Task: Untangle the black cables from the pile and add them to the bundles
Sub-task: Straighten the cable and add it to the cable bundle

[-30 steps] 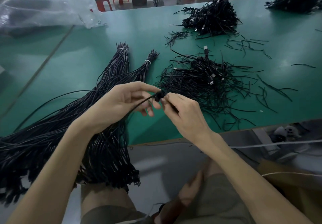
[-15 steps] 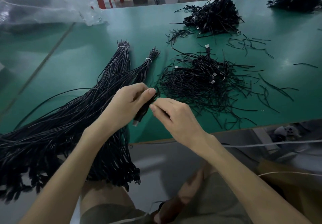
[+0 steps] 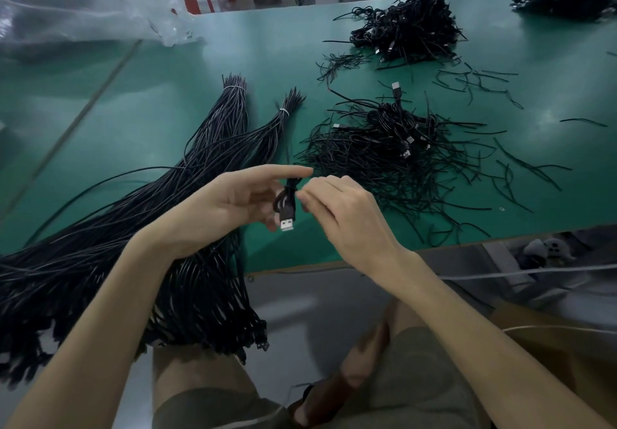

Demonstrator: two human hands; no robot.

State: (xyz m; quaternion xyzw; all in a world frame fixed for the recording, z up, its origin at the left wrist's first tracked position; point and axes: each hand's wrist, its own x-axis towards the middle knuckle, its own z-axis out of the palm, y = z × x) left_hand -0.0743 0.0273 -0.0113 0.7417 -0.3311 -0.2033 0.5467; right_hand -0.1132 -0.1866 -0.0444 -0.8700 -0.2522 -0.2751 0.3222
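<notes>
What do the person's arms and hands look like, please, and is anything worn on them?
The left forearm and right forearm are bare to the frame's edge, and no sleeves show. The left hand and right hand wear no gloves. No watch, bracelet or ring is visible. Olive-grey shorts cover the lap.

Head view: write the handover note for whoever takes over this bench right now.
Left hand holds a small coiled USB cable, plug down; right hand pinches the coil's top.
Tied bundles lie left on the green table; the tangled pile lies right.
Done: two bundles tied. Left: uncoil this cable, add it, then work through the pile.
</notes>
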